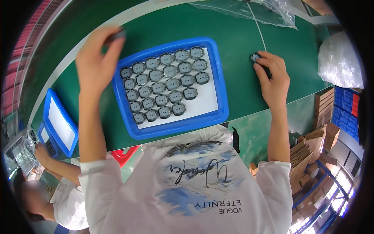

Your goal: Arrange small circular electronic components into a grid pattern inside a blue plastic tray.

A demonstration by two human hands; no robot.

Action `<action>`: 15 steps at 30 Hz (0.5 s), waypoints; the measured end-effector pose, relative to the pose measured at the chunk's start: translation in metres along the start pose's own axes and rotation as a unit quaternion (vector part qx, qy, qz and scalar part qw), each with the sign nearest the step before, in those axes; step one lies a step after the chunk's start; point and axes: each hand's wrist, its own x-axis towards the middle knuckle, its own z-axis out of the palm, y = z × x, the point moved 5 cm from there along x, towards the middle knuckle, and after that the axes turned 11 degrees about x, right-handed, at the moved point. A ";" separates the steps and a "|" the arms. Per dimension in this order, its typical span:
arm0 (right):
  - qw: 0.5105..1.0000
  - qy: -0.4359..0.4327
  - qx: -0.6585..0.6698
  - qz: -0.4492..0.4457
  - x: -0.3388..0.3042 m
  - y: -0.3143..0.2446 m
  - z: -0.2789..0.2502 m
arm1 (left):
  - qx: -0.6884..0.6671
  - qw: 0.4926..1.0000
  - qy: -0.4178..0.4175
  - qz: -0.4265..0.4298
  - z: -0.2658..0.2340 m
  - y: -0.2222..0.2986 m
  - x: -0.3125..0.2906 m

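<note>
A blue tray (223, 93) with a white liner lies on the green table in front of me. Rows of small dark grey, rounded plastic parts (166, 59) fill most of it, and bare liner shows at its right and near side. My left hand (97, 54) is raised past the tray's far left corner, its fingers pinched on a dark part (119, 34) blurred by motion. Off to the tray's right, my right hand (274, 76) grips a similar small dark part (255, 57) between thumb and fingers, close to the table.
The green table (233, 31) carries a clear plastic sheet (280, 13) at the back right and a bulky clear bag (341, 60) at its right end. Another blue tray (74, 132) stands at the left, near a co-worker's arm (58, 165). Cardboard (302, 156) is stacked at the lower right.
</note>
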 end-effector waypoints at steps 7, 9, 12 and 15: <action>0.998 0.018 -0.038 -0.040 -0.008 -0.006 0.003 | 0.159 0.987 0.013 0.008 -0.026 -0.024 -0.101; 0.998 0.024 -0.036 -0.046 -0.007 -0.009 0.006 | 0.187 0.979 0.015 -0.086 -0.023 -0.032 -0.107; 0.999 0.019 -0.014 -0.031 -0.009 -0.008 0.003 | 0.166 0.977 0.018 -0.133 -0.020 -0.034 -0.107; 0.994 -0.001 -0.059 -0.092 -0.009 -0.010 0.005 | 0.155 0.978 0.019 -0.137 -0.021 -0.036 -0.108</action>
